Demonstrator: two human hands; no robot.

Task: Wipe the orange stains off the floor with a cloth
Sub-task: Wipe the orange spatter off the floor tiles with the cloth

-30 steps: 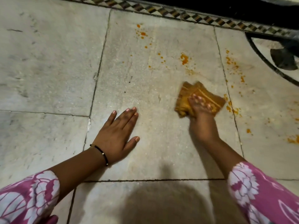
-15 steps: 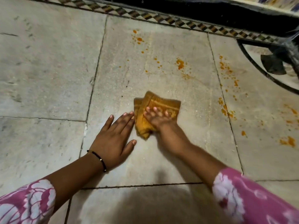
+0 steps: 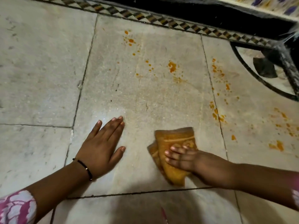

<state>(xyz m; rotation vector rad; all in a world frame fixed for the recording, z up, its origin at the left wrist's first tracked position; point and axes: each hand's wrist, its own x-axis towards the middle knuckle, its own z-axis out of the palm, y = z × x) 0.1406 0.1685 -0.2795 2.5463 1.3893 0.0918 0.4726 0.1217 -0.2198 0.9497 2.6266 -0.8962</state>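
Observation:
A folded orange-brown cloth (image 3: 174, 141) lies flat on the grey stone floor (image 3: 145, 97). My right hand (image 3: 192, 162) presses down on its near part, fingers spread over it. My left hand (image 3: 102, 146) rests flat on the floor to the cloth's left, fingers apart, holding nothing. Orange stains speckle the floor: a cluster at the tile's far side (image 3: 130, 40), a bigger blot (image 3: 171, 66), a trail along the right joint (image 3: 216, 113), and patches at the far right (image 3: 277, 145).
A patterned tile border (image 3: 161, 18) runs along the far edge with a dark strip behind it. A black curved metal stand (image 3: 252, 73) sits at the upper right. My shadow falls on the near tile.
My right hand has slid the cloth from beside my left hand to the right and nearer to me. The left hand has stayed planted on the floor.

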